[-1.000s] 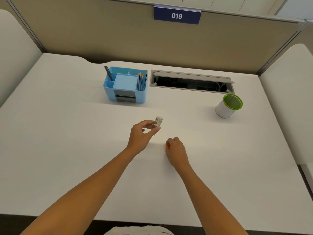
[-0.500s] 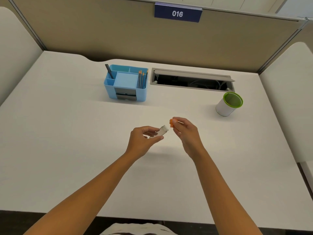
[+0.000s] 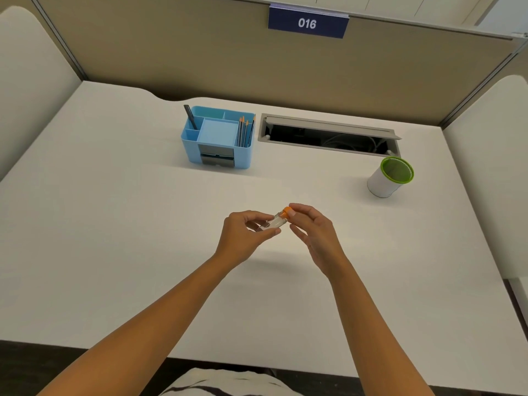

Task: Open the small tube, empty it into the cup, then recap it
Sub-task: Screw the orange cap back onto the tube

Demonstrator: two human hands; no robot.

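Observation:
A small clear tube (image 3: 276, 221) lies tilted above the white desk (image 3: 114, 224), pinched between the thumb and fingers of my left hand (image 3: 245, 232). An orange cap (image 3: 285, 212) sits at the tube's upper right end, and the fingertips of my right hand (image 3: 311, 232) grip it. The cap touches the tube's mouth; how firmly it sits cannot be told. The white cup with a green rim (image 3: 390, 178) stands upright at the right, well away from both hands. What is inside it is not visible.
A blue desk organiser (image 3: 218, 138) with pens and pencils stands at the back centre. Right of it is an open cable slot (image 3: 328, 135) in the desk. Beige partition walls close off the back and sides. A sign reads 016.
My right hand lifted the orange cap off the desk and brought it to the tube's mouth. My left hand tilted the tube from upright to slanting and lowered it slightly.

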